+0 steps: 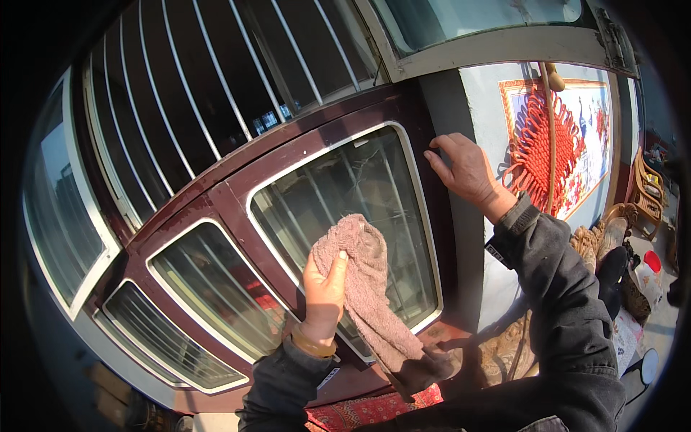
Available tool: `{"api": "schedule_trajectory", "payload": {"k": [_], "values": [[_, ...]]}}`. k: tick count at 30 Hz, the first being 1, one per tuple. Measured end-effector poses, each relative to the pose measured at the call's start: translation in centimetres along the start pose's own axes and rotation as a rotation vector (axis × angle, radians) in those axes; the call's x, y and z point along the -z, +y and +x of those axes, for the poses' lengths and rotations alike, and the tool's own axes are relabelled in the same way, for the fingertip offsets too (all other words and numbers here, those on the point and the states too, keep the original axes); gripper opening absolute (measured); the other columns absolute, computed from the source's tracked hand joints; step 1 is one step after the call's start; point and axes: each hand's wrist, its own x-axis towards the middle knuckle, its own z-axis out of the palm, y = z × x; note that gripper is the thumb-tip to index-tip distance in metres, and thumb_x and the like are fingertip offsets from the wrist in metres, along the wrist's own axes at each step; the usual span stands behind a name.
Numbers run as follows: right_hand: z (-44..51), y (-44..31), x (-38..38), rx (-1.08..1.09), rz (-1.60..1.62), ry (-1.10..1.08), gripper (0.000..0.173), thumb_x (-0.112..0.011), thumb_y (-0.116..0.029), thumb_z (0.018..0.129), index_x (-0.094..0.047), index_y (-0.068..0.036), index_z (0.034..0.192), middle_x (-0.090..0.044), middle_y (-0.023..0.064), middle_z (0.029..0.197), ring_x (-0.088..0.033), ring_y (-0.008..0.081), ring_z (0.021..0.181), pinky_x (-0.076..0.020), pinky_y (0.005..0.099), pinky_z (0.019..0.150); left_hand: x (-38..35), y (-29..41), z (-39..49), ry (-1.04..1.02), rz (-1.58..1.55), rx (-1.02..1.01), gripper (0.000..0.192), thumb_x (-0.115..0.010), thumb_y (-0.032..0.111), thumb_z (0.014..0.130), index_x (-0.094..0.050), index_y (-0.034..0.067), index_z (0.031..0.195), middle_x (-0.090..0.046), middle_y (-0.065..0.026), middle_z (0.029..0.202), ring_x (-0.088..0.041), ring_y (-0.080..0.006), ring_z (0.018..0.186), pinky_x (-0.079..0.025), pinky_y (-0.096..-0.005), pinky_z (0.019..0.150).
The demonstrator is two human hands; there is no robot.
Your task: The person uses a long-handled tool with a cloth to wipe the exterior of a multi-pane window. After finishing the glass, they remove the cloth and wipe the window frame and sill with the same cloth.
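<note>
A pink terry cloth (372,286) is bunched in my left hand (324,286), with my thumb over its upper part. Its loose end hangs down to the right, in front of a glass window pane (399,237) with white edging. That pane is set in a dark maroon window frame (280,162). My right hand (464,167) is raised beside the frame's right upright, with bent fingers, a gap between thumb and forefinger, and nothing held. Whether its fingertips touch the frame I cannot tell.
Metal bars (216,70) cross the upper opening. An opened window sash (75,216) stands at left, and another sash (496,48) juts overhead at right. A red knotted ornament (545,148) hangs on the right wall. Red patterned fabric (372,409) lies below.
</note>
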Motion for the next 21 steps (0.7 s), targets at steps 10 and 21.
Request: {"api": "schedule_trajectory", "payload": {"k": [10,21], "values": [[3.5,10.9,-2.3,0.408,-0.415,-0.325,0.035,-0.071,-0.037,0.089,-0.062,-0.011,0.069,-0.063,0.0060,0.068,-0.066,0.0263,0.073,-0.0523,0.0378,0.077,-6.8,10.4,28.3,0.178,0.678,-0.638,0.041,-0.066,0.005,0.090,-0.056,0.007,0.129,-0.067,-0.0168,0.124,-0.066,-0.0272,0.117,-0.049,-0.0361,0.103],[3.7,11.3,-2.1,0.397,-0.364,-0.300,0.035,-0.069,-0.041,0.089,-0.063,-0.012,0.070,-0.065,0.0035,0.069,-0.067,0.0240,0.076,-0.0518,0.0366,0.078,-17.8,-3.8,39.9,-0.126,1.305,-0.398,0.067,-0.063,0.023,0.082,-0.051,0.006,0.145,-0.059,-0.0269,0.139,-0.054,-0.0422,0.132,-0.043,-0.0429,0.111]]}}
